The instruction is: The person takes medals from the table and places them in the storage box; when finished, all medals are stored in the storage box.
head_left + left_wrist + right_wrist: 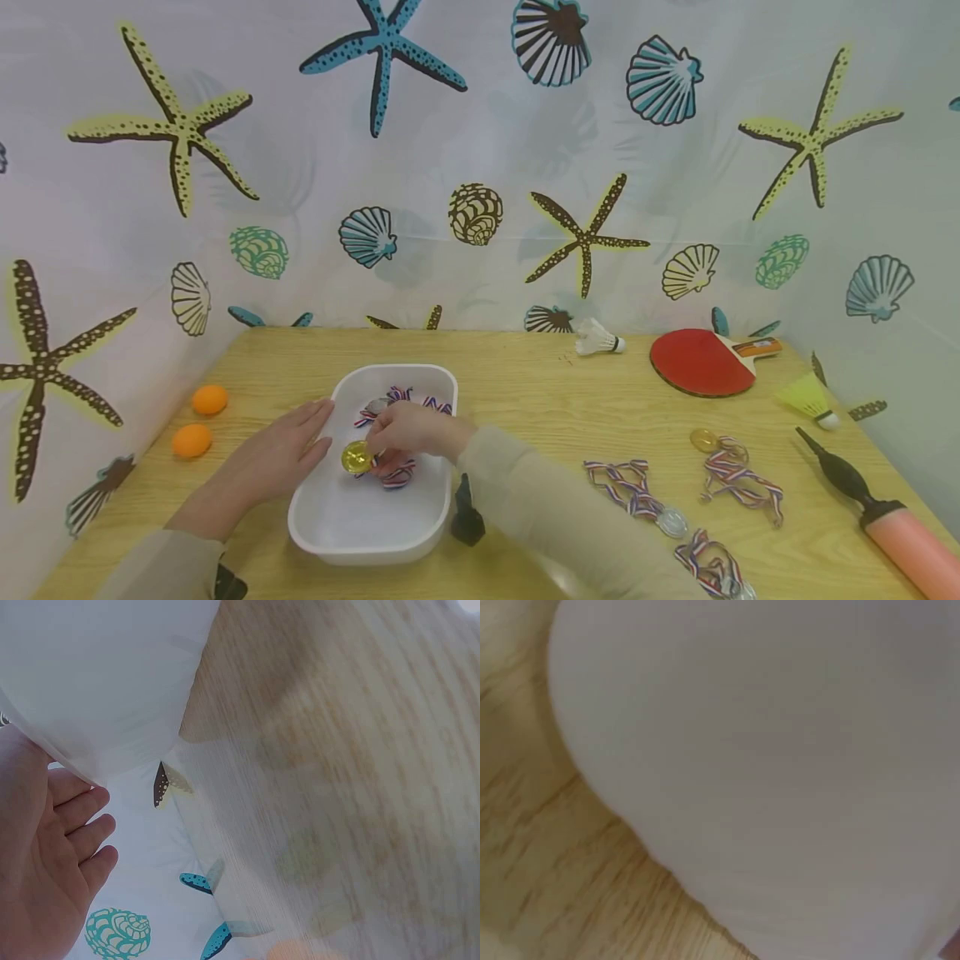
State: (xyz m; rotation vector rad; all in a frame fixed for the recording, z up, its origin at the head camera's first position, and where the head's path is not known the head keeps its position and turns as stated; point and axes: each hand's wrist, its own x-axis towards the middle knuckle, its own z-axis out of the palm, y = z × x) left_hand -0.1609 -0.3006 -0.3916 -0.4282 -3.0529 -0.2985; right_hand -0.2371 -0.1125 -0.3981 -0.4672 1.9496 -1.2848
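Observation:
A white plastic tub (330, 533) stands on the table, with ribboned medals inside. My right hand (416, 429) reaches over its right side and pinches a gold medal (357, 457) above the tub floor. A striped ribbon (397, 475) bunches below those fingers, and a silver medal (377, 406) with its ribbon lies behind them. My left hand (281, 446) holds the tub's left rim, thumb over the inside and fingers outside. In the left wrist view, the fingers of my left hand (56, 847) lie slightly bent against the tub wall (105, 682). The right wrist view shows mostly the tub's outer wall (765, 765).
Two orange balls (200, 421) sit left of the tub. To the right lie silver medals (671, 522) on ribbons, another gold medal (705, 440), and a hand pump (862, 496). Farther back are a red paddle (701, 362), a white shuttlecock (597, 337) and a yellow one (810, 400).

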